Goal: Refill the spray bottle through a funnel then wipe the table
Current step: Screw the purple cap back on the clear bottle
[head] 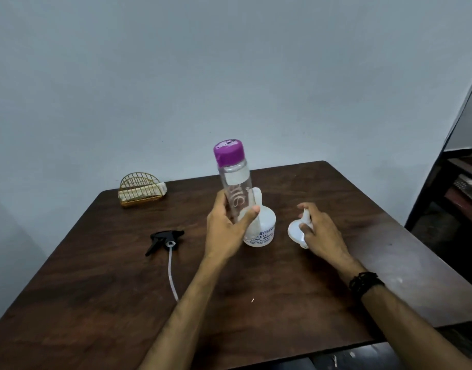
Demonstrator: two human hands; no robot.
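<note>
the dark wooden desk (282, 303) fills the lower half of the view, its far edge set against a pale wall. the left hand (226, 231) is clamped around the lower part of a clear water bottle (233, 182) with a purple cap (227, 152), holding it upright, slightly tilted, above the middle of the desk. just behind and right of that hand stands the white spray bottle (261, 225), without its head, near the desk's centre; printed text runs around its base, too small to read fully. the right hand (320, 233), a black band (365, 284) on its wrist, is closed on a white funnel (299, 228), fingers around the spout, wide mouth turned toward the spray bottle, just right of it and apart. a gold wire napkin holder (140, 189) with pale napkins sits at the far left corner. the black trigger spray head (164, 240) lies on its side toward the left edge, its clear dip tube (172, 273) trailing toward the near edge.
</note>
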